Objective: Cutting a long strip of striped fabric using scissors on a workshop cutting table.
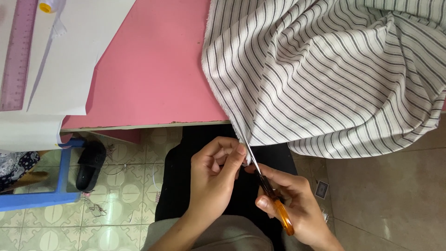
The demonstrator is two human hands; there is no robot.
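Head view: my right hand [297,204] is clenched round the orange handles of the scissors [268,189], thumb through the upper loop, the other fingers curled under. The scissors' long axis runs from the handles low at my right, up and to the left, ending where the thin blade tips meet the striped fabric [334,79] at its lowest hanging corner. My left hand [214,179] is closed in a pinch on that same corner, thumb and forefinger gripping the cloth edge just beside the blade tips, so both hands sit close together with the cut point between them. I cannot tell how far the blades are parted; they look nearly closed. Taking the pink table [153,79] as landmark: the fabric lies heaped on the table's right part and spills over its front edge, the corner drooping below that edge into my hands. Both hands sit below and in front of the table edge, over my lap. The fabric's frayed edge runs from the pinch up along the table toward its far side, roughly continuing the scissors' line. The left hand is the nearer to the cloth corner. On the table's left part lie white paper sheets [69,56] and a pink ruler [17,56]. Beneath the table, left of my lap, a black sandal [89,165] rests on the tiled floor [121,204] by a blue stool [42,200].
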